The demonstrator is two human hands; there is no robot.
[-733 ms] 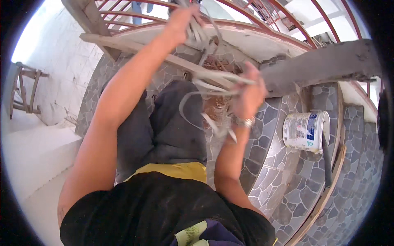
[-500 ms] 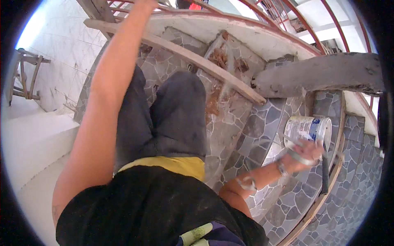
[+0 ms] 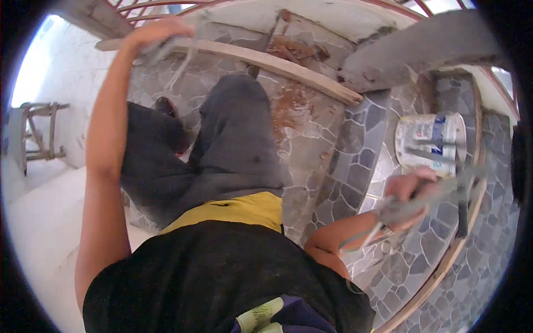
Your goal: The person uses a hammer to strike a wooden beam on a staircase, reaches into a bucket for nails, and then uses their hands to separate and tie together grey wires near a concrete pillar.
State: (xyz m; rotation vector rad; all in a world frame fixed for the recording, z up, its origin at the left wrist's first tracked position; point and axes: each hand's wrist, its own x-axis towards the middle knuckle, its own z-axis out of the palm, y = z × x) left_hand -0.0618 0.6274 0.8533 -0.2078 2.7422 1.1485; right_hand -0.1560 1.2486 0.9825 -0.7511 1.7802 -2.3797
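My left hand [image 3: 164, 30], blurred by motion, is raised at the far left above a long wooden beam. Its fingers are closed on a pale grey-green cord [image 3: 181, 69], which dangles below them. On the right, my right hand [image 3: 408, 191] is closed around more of this cord [image 3: 413, 209]. Loose, smeared loops of it trail about the wrist and out to the right. Just beyond the right hand a white plastic bucket [image 3: 425, 130] with a blue label lies on its side on the steps. A dark bar [image 3: 462, 219] stands beside that hand; whether they touch is unclear.
The wooden beam [image 3: 277, 65] crosses the stone-patterned landing ahead of my knees. A thick grey post [image 3: 411, 53] slants in at far right, above descending steps edged with a wooden strip [image 3: 427, 283]. Reddish rubble [image 3: 300, 51] lies beyond the beam; a wooden stool [image 3: 41, 136] stands left.
My left hand has come back from the railing at the top, to the left and nearer. My right hand stays near the bucket while the cord swings about it. The view has shifted.
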